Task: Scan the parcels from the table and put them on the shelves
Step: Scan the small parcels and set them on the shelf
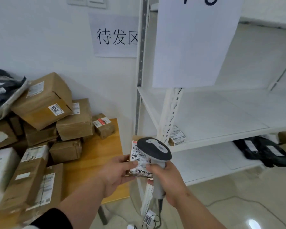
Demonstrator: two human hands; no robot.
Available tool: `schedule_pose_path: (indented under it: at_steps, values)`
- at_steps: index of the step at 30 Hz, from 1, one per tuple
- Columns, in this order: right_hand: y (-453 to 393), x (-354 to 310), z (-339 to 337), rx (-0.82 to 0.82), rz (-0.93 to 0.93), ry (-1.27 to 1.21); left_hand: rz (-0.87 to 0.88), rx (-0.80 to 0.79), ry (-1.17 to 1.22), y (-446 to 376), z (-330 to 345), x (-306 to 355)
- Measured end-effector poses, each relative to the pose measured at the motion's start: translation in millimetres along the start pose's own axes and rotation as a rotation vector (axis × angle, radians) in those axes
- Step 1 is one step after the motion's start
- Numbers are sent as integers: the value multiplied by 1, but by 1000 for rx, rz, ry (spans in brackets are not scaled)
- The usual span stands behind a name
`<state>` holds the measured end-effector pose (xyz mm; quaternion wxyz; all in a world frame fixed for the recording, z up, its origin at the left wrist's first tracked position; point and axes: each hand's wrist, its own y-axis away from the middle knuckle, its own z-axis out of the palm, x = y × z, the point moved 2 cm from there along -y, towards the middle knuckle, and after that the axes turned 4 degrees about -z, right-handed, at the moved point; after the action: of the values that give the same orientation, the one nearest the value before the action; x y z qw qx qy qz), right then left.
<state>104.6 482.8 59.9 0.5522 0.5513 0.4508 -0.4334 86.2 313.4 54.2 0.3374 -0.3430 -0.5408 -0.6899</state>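
Note:
My left hand [116, 172] holds a small brown parcel [139, 160] by its left edge, white label facing up. My right hand [168, 180] grips the handle of a grey and white barcode scanner [153, 149], whose head sits just over the parcel's label. Both are held in front of the white shelf unit [205, 113], off the right end of the wooden table [96, 156]. Several cardboard parcels [43, 100] are piled on the table to the left.
The middle shelf is bare; a small labelled box [177, 136] and black bags [262, 151] lie on the shelf below. A large paper sheet [193, 43] hangs on the rack. The scanner cable [238, 199] trails over the tiled floor. Grey mailer bags [3, 90] top the pile.

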Motion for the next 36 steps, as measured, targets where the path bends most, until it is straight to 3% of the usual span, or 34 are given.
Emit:
schedule_pose_path:
  at_steps: [7,14,23,26,28,36]
  values:
    - [-7,-2,-148,61,7,1,18,-25,-138,-43,138,-6]
    - [-33,-2,-238,126,20,-13,59,110,-322,-79,224,-2]
    - [-107,-18,-257,143,43,5,205,257,-706,-145,226,33]
    - [-138,-24,-256,144,41,31,234,365,-1027,-171,217,44]
    - [-157,-26,-255,139,41,55,219,357,-1198,-190,213,46]
    - [-213,-18,-254,124,79,72,196,290,-1394,-226,210,39]
